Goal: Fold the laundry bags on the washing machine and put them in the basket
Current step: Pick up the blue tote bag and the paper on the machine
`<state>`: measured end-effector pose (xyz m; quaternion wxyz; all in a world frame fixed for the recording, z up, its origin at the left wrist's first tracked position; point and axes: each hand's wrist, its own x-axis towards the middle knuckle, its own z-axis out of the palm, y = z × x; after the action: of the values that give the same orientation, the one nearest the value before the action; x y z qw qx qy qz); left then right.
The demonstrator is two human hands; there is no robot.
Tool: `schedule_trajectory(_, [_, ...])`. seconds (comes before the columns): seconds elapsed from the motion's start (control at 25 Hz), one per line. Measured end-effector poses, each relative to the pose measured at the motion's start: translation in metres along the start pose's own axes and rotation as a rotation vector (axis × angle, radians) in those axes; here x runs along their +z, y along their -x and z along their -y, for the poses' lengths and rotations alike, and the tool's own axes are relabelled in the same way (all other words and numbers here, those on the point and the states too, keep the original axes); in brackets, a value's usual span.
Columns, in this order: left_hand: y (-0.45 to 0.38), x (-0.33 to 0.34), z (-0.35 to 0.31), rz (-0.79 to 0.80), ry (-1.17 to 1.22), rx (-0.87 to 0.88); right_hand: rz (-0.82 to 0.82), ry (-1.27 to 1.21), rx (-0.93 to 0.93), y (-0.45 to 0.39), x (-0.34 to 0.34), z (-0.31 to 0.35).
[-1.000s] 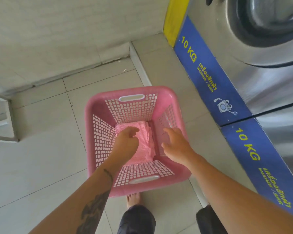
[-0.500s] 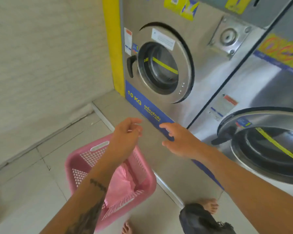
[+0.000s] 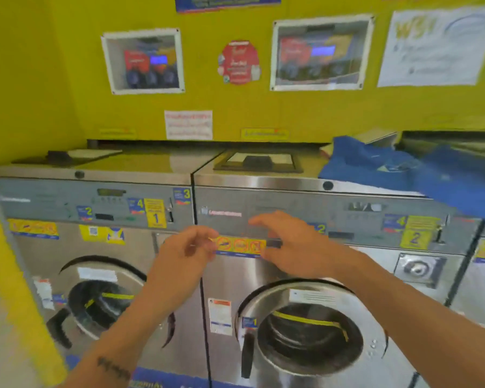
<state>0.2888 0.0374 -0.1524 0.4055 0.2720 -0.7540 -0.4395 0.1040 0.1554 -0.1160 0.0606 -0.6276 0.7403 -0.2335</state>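
Currently your left hand (image 3: 185,247) and right hand (image 3: 289,245) hang half-open and empty. Up-right, the blue laundry bags (image 3: 403,169) overhang the washing machine (image 3: 263,180); a careless one-handed pull could spill them.

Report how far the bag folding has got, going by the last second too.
Done: a second ago a folded pink bag lay in the basket, now out of view. In hand: nothing; the left hand and right hand are raised, empty, in front of the washers. Left: the blue bags lying rumpled on top of the washer, unfolded.
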Motion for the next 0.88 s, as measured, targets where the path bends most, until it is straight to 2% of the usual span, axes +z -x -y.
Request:
schedule_trajectory(0.32, [-0.096,0.111,-0.087,0.185,0.063,0.278,-0.200,0.097,0.114,0.004,-0.125,-0.067])
schedule_trajectory(0.48, [-0.153,0.167,-0.111,0.288,0.030,0.399,-0.209,0.226,0.179,-0.015,-0.174,-0.133])
schedule_trajectory(0.64, [-0.237,0.233,-0.127,0.356,-0.110,0.497,-0.185,0.304,0.286,-0.046,-0.227,-0.218])
schedule_trajectory(0.72, [-0.280,0.267,-0.128,0.509,-0.228,0.458,-0.108,0.300,0.377,-0.067,-0.252,-0.258])
schedule_trajectory(0.84, [-0.313,0.305,-0.116,0.971,-0.586,0.296,0.058,0.281,0.515,-0.088,-0.280,-0.301])
schedule_trajectory(0.88, [-0.314,0.314,-0.111,1.042,-0.678,0.286,0.135,0.252,0.573,-0.089,-0.286,-0.310])
